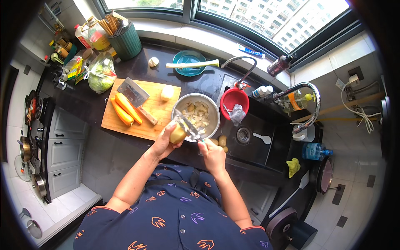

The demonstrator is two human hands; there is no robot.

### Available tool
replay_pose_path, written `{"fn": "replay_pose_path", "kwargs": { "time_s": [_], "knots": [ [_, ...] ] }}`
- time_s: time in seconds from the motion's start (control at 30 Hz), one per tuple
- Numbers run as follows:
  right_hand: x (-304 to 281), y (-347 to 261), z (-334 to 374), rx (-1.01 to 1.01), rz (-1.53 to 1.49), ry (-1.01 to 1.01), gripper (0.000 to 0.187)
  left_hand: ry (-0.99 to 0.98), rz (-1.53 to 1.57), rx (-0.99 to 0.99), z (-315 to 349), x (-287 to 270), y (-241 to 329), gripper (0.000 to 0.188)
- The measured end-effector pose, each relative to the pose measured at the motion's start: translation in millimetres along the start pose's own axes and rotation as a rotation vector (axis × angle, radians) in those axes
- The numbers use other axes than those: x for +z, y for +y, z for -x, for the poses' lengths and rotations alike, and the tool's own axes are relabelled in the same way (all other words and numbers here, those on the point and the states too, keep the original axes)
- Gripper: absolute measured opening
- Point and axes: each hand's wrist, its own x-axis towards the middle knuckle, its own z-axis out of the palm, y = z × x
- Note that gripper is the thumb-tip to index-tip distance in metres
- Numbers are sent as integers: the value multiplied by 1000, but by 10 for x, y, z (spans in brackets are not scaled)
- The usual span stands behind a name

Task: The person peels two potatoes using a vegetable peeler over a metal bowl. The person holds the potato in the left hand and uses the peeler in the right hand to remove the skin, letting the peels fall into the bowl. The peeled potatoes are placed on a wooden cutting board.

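Observation:
My left hand (pixel 163 143) is closed around a partly peeled potato (pixel 178 136) above the near rim of a metal bowl (pixel 216 121). In my right hand (pixel 213 156) is a metal peeler (pixel 193 131), its blade end beside the potato. Pale peelings (pixel 197 111) lie in the bowl. Several unpeeled potatoes (pixel 222 142) rest just right of the bowl, by the sink edge. On the wooden cutting board (pixel 141 128) to the left are carrots (pixel 126 109), a cleaver (pixel 134 94) and a pale peeled potato (pixel 167 93).
Behind the bowl, a leek stalk (pixel 192 64) lies across a teal plate (pixel 189 54), with a garlic bulb (pixel 153 62) nearby. A red basin (pixel 234 101) stands in the dark sink (pixel 255 151) under a faucet (pixel 243 60). A bag of greens (pixel 101 73) and a utensil holder (pixel 126 43) stand far left.

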Motion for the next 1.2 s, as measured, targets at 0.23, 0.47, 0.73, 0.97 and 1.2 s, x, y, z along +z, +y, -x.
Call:
{"fn": "replay_pose_path", "kwargs": {
  "time_s": [0.23,0.47,0.73,0.97,1.2],
  "knots": [
    [-37,446,0,264,-6,6,49,-2,122,-40,9,16,78,60],
    [-129,-154,49,20,-249,51,39,-22,313,-97,-20,100,-21,61],
    [67,53,-103,46,-78,27,48,28,234,-58,-48,133,-41,59],
    [113,493,-157,311,36,-11,57,8,397,-108,-87,55,52,61],
    [44,-117,-69,85,-239,-16,44,-44,394,-128,-91,-60,-36,61]
  ]
}}
